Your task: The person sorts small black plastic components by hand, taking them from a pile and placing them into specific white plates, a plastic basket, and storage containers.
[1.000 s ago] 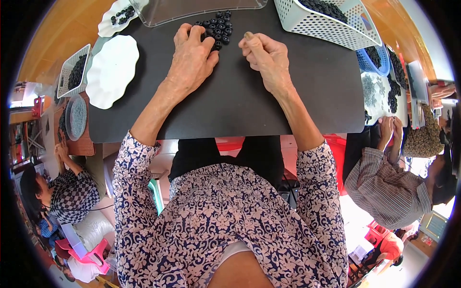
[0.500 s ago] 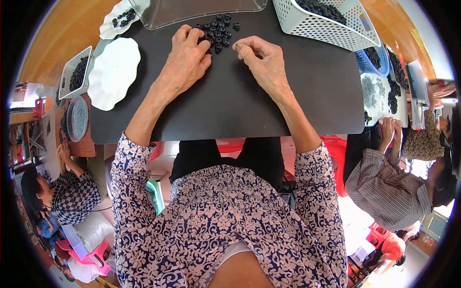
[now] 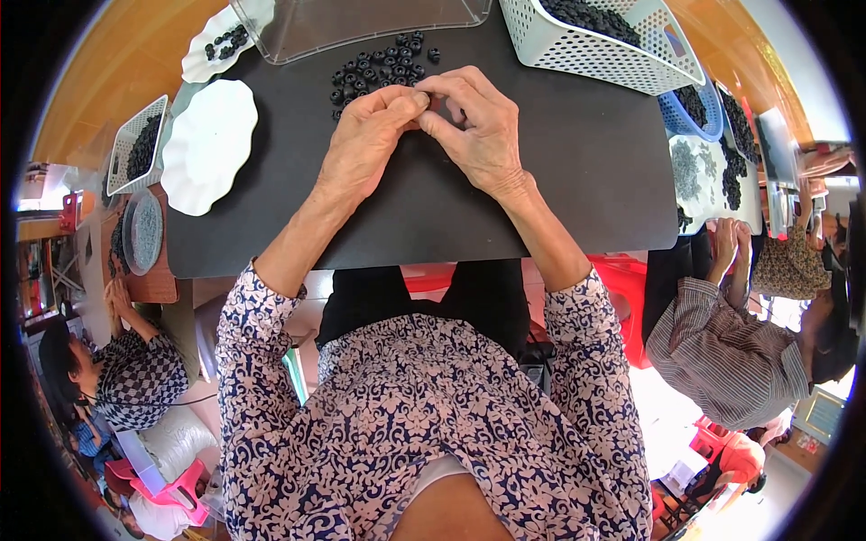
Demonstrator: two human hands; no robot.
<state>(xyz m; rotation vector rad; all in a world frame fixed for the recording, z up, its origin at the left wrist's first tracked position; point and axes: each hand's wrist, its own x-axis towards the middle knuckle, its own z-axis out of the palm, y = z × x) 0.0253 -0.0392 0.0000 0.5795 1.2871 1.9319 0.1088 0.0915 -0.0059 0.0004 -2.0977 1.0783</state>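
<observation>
Over the dark tabletop (image 3: 415,212), my left hand (image 3: 364,140) and my right hand (image 3: 478,135) meet, fingertips pinched against each other. Whatever sits between those fingertips is too small and too covered to name. Just beyond my left hand lies a loose pile of small round black parts (image 3: 377,65), each with a hole or hollow in it. My left hand partly covers the near side of the pile.
A clear plastic tray (image 3: 361,27) stands at the back, with a white perforated basket (image 3: 586,68) of black parts to its right. Left are a scalloped white plate (image 3: 209,149) and a smaller dish (image 3: 203,63) with black parts. People sit at neighbouring tables on both sides.
My left hand has left the pile and come right to meet my right hand, uncovering more black parts. My right hand has shifted slightly left.
</observation>
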